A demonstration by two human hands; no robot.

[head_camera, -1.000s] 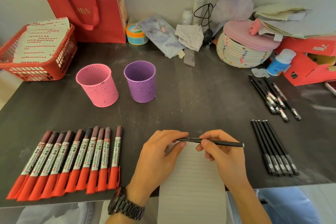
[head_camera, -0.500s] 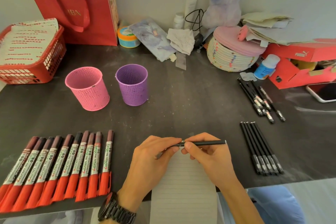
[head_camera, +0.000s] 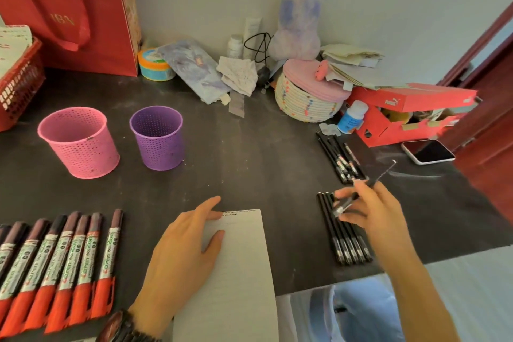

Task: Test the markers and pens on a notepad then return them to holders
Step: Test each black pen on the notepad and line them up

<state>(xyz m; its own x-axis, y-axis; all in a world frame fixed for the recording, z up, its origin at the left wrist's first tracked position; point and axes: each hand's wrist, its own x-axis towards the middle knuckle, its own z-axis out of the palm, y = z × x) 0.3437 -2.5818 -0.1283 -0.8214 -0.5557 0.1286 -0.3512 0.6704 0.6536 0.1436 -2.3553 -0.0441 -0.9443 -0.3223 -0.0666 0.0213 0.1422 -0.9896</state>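
Note:
My left hand [head_camera: 186, 250] lies flat on the left part of the lined notepad [head_camera: 238, 272], fingers straight. To the right, my right hand [head_camera: 372, 211] pinches a thin black pen [head_camera: 361, 189], blurred, above a row of black pens [head_camera: 344, 233] near the table's front edge. A second bunch of black pens [head_camera: 337, 155] lies farther back. Several red markers [head_camera: 58, 264] with dark caps lie in a row at the front left. The pink holder [head_camera: 79, 141] and the purple holder [head_camera: 156, 137] stand upright at mid left; nothing shows inside them.
A red basket [head_camera: 16, 83] and red bag [head_camera: 66, 8] stand at the back left. A woven lidded basket [head_camera: 308, 97], a red shoebox [head_camera: 408, 114], a small bottle [head_camera: 351, 116] and a phone [head_camera: 427, 151] crowd the back right. The table's front edge is near my wrists.
The hands have come apart: my left hand let go of the pen and settled on the notepad, while my right hand carried the pen to the right over the row of black pens.

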